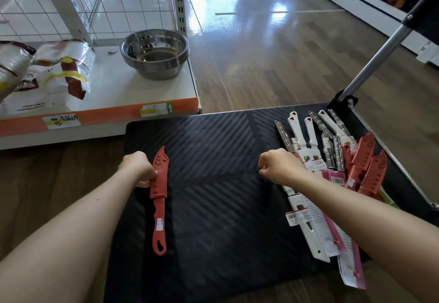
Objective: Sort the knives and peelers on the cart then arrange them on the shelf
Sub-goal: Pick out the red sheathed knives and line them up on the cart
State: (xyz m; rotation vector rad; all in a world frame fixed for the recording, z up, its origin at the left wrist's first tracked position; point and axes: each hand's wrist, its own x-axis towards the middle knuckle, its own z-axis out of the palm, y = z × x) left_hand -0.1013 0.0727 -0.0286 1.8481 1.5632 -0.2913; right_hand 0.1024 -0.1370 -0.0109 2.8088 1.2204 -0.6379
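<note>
A red sheathed knife (159, 196) lies lengthwise on the left part of the black cart deck (213, 172), tip pointing away from me. My left hand (139, 168) pinches the left edge of its sheath. My right hand (278, 166) hovers over the deck's middle right with curled fingers and holds nothing. On the deck's right side lies a pile: white-handled knives (300, 141), steel-handled peelers (332, 148), more red sheathed knives (365, 167) and pink carded packs (344, 255).
A white shelf (114, 84) with an orange front strip stands at the far left. It carries a stack of steel bowls (154, 53) and bagged goods (54, 70). The cart's handle post (375, 58) rises at the far right. Wooden floor surrounds the cart.
</note>
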